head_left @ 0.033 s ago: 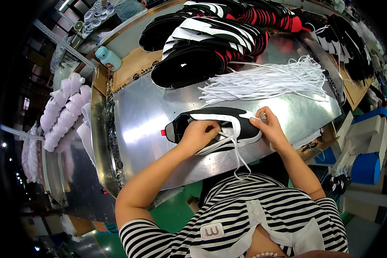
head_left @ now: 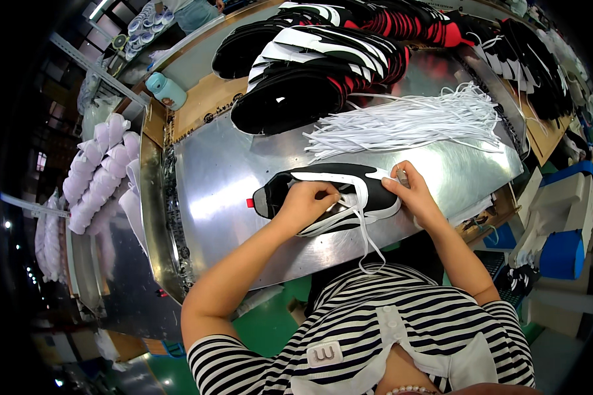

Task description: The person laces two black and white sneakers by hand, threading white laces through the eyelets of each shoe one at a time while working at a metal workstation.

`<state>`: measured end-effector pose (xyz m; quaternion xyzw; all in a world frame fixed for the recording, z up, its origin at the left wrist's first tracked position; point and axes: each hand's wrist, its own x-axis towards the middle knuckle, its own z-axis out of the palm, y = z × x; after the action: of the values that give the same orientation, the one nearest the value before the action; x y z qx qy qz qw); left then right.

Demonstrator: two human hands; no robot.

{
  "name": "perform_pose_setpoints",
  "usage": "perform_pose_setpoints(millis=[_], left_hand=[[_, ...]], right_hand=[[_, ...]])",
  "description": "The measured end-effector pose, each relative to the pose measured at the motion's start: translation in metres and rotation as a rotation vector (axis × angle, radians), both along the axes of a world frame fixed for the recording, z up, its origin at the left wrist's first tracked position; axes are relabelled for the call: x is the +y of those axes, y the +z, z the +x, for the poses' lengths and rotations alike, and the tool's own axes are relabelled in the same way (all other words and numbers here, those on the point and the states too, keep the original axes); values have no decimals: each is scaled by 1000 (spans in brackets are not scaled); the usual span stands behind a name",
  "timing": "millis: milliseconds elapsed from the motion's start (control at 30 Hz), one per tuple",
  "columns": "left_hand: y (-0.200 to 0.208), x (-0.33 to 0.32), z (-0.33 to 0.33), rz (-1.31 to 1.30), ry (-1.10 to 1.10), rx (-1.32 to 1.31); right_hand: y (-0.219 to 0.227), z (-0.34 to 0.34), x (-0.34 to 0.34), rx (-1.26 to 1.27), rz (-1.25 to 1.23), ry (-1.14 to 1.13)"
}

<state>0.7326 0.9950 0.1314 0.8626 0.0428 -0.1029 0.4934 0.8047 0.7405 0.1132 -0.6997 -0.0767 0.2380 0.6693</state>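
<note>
From the head camera, a sneaker upper (head_left: 380,197) lies on the bare sheet-metal bench (head_left: 211,243), its toe rounded and black, with smooth white bands curving along its sides and a small red tab (head_left: 250,203) at the heel. A flat white lace (head_left: 364,238) runs from its throat and drops in a narrow loop over the near edge of the bench. Beyond it spreads a loose, stringy bundle of white laces (head_left: 408,125); behind that, black, white and red uppers (head_left: 286,102) are nested in a ribbed row. A rounded pale-blue bottle (head_left: 166,91) stands at the far left corner.

Both forearms reach up from the lower edge, elbows spread wide. The left hand (head_left: 302,204) bends over the upper's opening, thumb and forefinger together — whether the lace is clamped between them, I cannot tell. The right hand (head_left: 415,195) is at the toe end, fingers curled and clamped on a small grey piece (head_left: 402,176), thumb against the toe.

The upper lies between the two hands, heel toward the left and toe toward the right; its throat and lace sit just beside the left grip, its toe tip under the right one.
</note>
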Motion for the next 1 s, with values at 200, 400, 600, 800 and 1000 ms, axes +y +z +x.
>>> perform_pose_setpoints(millis=[200,400,600,800,1000], left_hand=[[10,-7,-3,-259,60,116],[34,18,-21,299,165,-431],[42,160,-99,611,744,-543],[41,274,-214,1042,1032,-554],[97,-6,-53,23,167,-576]], right_hand=[[4,-1,-1,-65,-3,39],[-5,0,0,-26,138,-85],[-6,17,-18,113,334,-201],[-14,26,-26,112,227,-171],[-8,35,-24,-504,-355,-166]])
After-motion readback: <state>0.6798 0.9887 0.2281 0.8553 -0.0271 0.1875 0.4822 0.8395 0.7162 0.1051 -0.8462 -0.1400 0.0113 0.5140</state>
